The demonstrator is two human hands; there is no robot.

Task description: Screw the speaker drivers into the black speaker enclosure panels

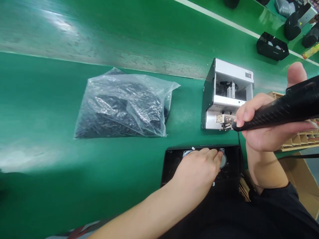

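My right hand (266,139) is wrapped around a black electric screwdriver (279,111), held nearly level. Its tip meets the metal pick-up outlet (223,119) at the front of a silver and black screw feeder (230,68). Below the feeder, my left hand (199,166) reaches into an open black speaker housing (231,172), fingers curled down. The fingers are beside a round speaker (223,161), and another round part (187,152) is partly covered by the hand. The fingertips and anything they pinch are hidden.
Left of the feeder, a clear plastic bag (124,106) of black parts lies on the green bench. Another black housing (272,46) stands at the back right. A compartmented wooden tray (294,141) and a cardboard box (302,182) are at the right.
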